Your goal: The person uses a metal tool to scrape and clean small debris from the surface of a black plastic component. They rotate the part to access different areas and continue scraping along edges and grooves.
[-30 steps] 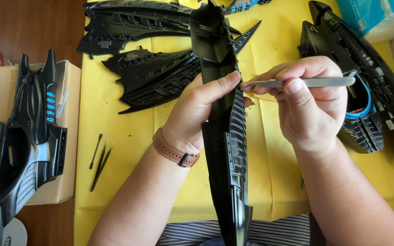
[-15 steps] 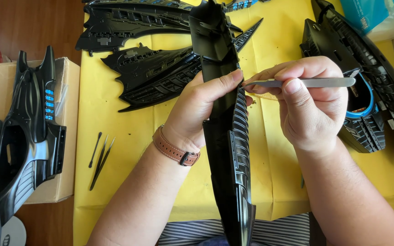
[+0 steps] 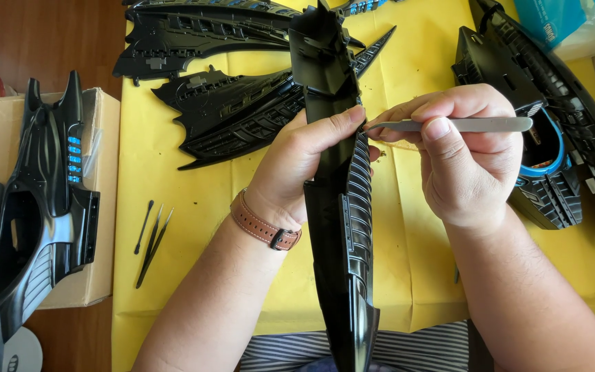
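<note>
I hold a long black hull [image 3: 342, 227] upright over the yellow cloth [image 3: 173, 227], its lower end near my lap and its top reaching past the wing parts. My left hand [image 3: 301, 162] wraps its middle, fingers [image 3: 332, 127] closed around it, thumb pressed at the ribbed edge. My right hand [image 3: 466, 155] pinches tweezers [image 3: 449, 125], fingers closed on the steel, the tips meeting the hull just beside my left thumb.

I judge the hull to be light, stiff moulded plastic, glossy and a bit slippery, with thin ribs and tabs that could snap; the thick middle looks like the safest hold.

Black wings [image 3: 235, 114] lie behind it on the cloth. Another black shell with a blue ring [image 3: 545, 158] sits to the right. Thin sticks [image 3: 151, 238] lie to the left, and a car body [image 3: 43, 207] rests on a cardboard box [image 3: 98, 207].
</note>
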